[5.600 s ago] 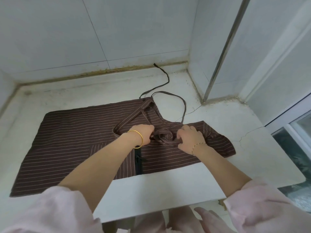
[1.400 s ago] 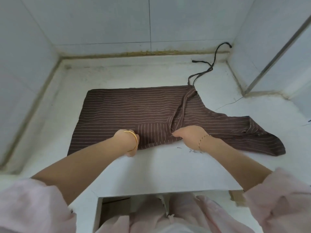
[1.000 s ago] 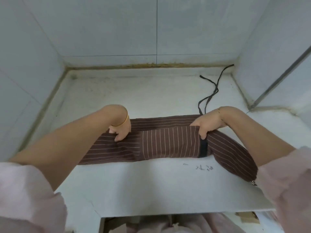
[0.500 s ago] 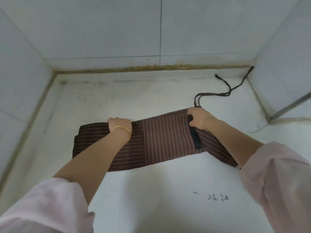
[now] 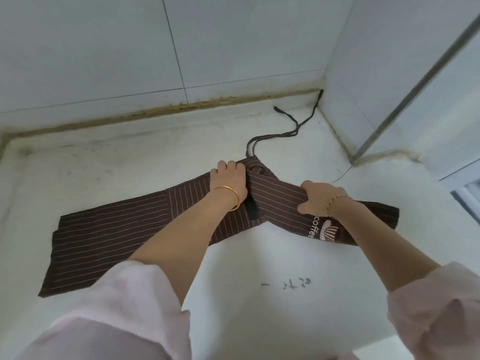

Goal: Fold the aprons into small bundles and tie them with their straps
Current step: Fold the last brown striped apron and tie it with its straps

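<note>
Folding is judged about midway. A brown pinstriped cloth apron (image 5: 109,237) is laid as a long narrow band across the white stone counter (image 5: 259,294), running from near left to far right. The bib end, with a printed coffee logo (image 5: 323,228), is at the right.

The left hand (image 5: 229,179) is set on the band at its far edge. Its fingers are curled down over that edge just beside the strap root, so the fold is held in place.

The right hand (image 5: 318,198) is closed round a gathered bunch of bib fabric, thumb underneath and fingers wrapped over the top.

Two thin dark brown straps (image 5: 294,131) are trailed from the far edge toward the back right corner, where the pale tiled wall (image 5: 104,48) meets the counter.

A short black strip (image 5: 252,210) is seen on the band just beside the left wrist, on which a gold bangle (image 5: 230,197) is worn.

Risks, as judged:
- If the bib is swung over and the holding hand is lifted too soon, the layers could be slid apart and the band skewed.
- A lump could be left by the bunched grip, so a loose, uneven bundle would be produced.
- The straps could be caught inside the fold or dragged beneath it, and nothing would then be free for tying.
</note>
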`<state>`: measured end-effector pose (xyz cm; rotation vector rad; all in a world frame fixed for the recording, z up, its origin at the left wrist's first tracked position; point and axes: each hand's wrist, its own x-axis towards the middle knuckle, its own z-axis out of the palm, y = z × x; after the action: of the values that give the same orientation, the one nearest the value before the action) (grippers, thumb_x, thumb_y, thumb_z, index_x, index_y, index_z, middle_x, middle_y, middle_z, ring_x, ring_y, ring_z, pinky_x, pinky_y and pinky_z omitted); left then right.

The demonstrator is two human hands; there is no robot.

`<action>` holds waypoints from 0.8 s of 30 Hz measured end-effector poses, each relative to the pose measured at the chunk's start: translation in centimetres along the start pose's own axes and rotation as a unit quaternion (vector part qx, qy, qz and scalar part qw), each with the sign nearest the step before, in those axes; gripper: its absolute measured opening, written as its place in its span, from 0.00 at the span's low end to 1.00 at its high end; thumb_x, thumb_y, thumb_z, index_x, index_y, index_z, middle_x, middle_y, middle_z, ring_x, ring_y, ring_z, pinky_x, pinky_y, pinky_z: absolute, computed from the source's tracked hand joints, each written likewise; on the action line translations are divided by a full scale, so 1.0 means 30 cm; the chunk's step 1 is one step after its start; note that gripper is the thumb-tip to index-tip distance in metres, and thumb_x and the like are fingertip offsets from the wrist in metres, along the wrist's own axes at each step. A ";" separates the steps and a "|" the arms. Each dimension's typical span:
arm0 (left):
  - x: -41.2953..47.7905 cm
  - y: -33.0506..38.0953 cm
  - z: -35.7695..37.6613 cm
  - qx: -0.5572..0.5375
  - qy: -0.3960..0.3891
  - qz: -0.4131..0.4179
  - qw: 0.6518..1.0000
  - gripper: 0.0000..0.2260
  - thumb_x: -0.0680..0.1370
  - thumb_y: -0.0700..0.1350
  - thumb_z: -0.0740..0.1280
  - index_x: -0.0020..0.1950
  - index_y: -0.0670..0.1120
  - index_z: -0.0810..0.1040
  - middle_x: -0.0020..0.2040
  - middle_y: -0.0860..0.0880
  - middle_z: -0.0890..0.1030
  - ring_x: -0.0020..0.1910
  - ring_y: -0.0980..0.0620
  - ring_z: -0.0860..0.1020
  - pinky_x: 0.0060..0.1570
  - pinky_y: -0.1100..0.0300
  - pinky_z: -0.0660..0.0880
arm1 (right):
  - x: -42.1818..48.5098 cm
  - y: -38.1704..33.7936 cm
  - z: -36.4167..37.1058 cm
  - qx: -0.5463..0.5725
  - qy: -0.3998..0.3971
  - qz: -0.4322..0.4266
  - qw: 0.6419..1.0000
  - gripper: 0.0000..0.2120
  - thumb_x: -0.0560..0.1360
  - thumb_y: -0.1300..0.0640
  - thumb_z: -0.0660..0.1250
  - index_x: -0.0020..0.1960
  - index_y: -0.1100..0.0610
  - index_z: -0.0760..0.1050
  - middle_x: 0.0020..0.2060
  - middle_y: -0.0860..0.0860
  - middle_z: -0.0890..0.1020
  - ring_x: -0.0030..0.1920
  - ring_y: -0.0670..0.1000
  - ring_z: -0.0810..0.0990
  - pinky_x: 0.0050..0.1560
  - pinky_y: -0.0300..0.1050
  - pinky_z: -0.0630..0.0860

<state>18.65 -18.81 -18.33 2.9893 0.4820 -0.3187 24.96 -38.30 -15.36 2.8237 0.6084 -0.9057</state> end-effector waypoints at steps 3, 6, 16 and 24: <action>0.004 0.014 0.007 -0.042 -0.047 0.000 0.998 0.22 0.76 0.44 0.66 0.68 0.43 0.64 0.65 0.43 0.70 0.65 0.42 0.68 0.64 0.46 0.67 | 0.015 0.056 0.011 -0.028 -0.030 0.010 0.999 0.10 0.75 0.57 0.60 0.55 0.55 0.72 0.50 0.50 0.78 0.50 0.53 0.76 0.50 0.47 0.71; -0.002 0.006 0.009 -0.049 -0.092 0.044 0.994 0.24 0.73 0.44 0.70 0.66 0.43 0.66 0.61 0.44 0.71 0.61 0.44 0.69 0.60 0.50 0.71 | 0.040 0.064 -0.050 -0.057 0.018 0.041 0.997 0.09 0.76 0.63 0.57 0.50 0.58 0.76 0.47 0.51 0.78 0.47 0.53 0.75 0.47 0.46 0.70; 0.006 0.004 -0.015 -0.150 -0.145 0.033 0.977 0.15 0.81 0.46 0.60 0.67 0.45 0.68 0.59 0.44 0.76 0.55 0.46 0.75 0.50 0.59 0.70 | 0.181 0.067 -0.263 -0.219 0.082 0.055 0.971 0.06 0.77 0.63 0.57 0.46 0.55 0.71 0.45 0.48 0.75 0.55 0.52 0.76 0.61 0.48 0.65; 0.025 0.026 -0.011 -0.150 -0.076 -0.026 0.985 0.06 0.80 0.45 0.56 0.49 0.44 0.70 0.45 0.47 0.72 0.42 0.51 0.71 0.42 0.60 0.68 | 0.273 0.128 -0.266 -0.142 -0.101 -0.036 0.984 0.14 0.71 0.57 0.66 0.53 0.61 0.75 0.43 0.54 0.78 0.44 0.55 0.78 0.37 0.41 0.73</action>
<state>19.67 -19.29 -18.13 2.6418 0.5385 -0.4330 36.86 -37.22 -13.66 2.4374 0.7485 -1.0125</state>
